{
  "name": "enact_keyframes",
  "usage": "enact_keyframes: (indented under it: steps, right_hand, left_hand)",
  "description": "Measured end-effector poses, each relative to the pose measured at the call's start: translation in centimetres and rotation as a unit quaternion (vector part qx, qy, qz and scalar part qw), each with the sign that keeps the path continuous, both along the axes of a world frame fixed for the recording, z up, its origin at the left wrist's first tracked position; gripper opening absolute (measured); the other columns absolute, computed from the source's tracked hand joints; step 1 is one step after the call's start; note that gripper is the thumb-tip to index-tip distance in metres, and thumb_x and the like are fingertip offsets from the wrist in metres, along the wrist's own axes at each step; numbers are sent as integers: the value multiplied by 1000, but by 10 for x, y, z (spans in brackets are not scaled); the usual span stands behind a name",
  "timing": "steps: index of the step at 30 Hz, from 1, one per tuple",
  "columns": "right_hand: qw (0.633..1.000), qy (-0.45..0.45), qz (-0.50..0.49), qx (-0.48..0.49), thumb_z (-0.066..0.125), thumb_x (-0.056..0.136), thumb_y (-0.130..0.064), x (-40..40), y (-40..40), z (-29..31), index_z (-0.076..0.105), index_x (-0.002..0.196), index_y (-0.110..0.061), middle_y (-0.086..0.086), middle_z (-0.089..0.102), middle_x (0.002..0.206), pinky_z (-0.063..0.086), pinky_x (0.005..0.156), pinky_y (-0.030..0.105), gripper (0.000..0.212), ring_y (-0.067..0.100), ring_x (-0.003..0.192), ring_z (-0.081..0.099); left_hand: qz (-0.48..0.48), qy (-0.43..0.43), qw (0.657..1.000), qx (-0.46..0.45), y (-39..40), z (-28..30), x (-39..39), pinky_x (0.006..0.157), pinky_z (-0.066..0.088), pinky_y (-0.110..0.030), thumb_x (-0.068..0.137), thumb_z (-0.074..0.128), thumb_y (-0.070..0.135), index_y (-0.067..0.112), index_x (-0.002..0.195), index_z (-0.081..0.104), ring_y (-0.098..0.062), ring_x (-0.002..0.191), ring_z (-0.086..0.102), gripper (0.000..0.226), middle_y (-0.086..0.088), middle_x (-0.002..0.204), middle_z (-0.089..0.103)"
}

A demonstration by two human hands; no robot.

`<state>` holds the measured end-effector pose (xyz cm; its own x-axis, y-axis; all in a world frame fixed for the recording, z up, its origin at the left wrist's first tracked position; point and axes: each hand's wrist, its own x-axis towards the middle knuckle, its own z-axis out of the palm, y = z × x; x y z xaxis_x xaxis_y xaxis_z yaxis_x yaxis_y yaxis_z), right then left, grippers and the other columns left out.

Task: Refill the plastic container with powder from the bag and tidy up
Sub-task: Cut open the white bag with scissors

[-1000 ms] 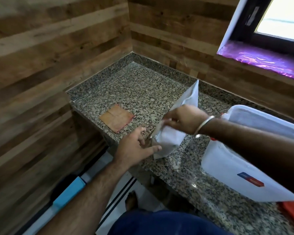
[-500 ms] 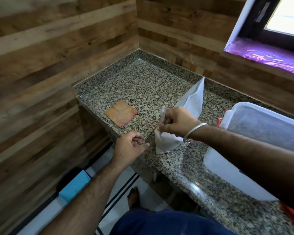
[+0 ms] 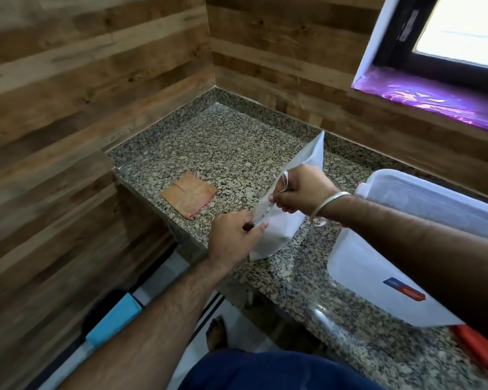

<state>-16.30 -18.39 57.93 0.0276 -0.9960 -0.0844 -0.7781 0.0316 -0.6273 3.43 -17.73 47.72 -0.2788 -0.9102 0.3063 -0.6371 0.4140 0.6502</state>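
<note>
With both hands, left (image 3: 234, 237) and right (image 3: 299, 190), pinching the bag (image 3: 276, 229), fold its edge flat while it rests on the surface (image 3: 223, 153).

Head view, steeply down, close over counter (image 3: 237, 153)

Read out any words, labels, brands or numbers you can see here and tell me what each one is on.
No text here can be read.
Container: a blue and red label on its side, print too blurred to read.
Bag: plain white where it shows, no print visible.
Window frame: a small sticker, too small to read.
Cloth: no writing visible.
</note>
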Motion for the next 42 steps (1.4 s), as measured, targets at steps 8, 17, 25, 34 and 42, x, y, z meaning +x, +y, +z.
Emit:
enact_keyframes:
  steps: [8,17,25,34,42]
  right_hand:
    - [993,-13,-114,-8,86,83,-22,-70,-63,2,75,68,-8,6,76,63,67,69,47,23,26,65,78]
    - [978,67,-198,-19,83,77,-26,-124,-140,5,76,63,-7,6,74,58,66,69,47,25,24,60,77]
    - [934,108,-336,-59,71,85,-34,-153,-176,2,76,87,-10,10,72,79,51,68,30,24,30,85,73]
    - [911,96,-397,64,59,69,-92,-125,-146,-8,56,128,-8,14,72,112,61,87,41,103,38,102,72]
    - [922,2,-332,200,73,80,-66,-72,-129,-40,67,104,-6,7,65,80,50,52,26,65,21,64,63]
  left_hand:
    - [-85,-12,996,29,-25,-5,7,46,23,-11,84,83,27,29,55,45,5,46,34,48,18,49,40]
    - [-199,-28,979,27,-52,-6,10,48,22,-22,76,72,27,30,51,30,-3,47,29,49,12,49,35]
    - [-281,-2,958,52,-66,-17,8,47,21,-19,73,71,17,31,54,36,-3,46,30,42,12,49,34]
    - [-311,30,931,188,-96,-2,3,47,39,-22,87,75,38,25,58,63,-2,47,51,34,10,52,55]
    - [-205,109,941,247,-121,22,-19,57,39,-28,89,60,75,4,68,65,-13,54,49,74,5,57,58]
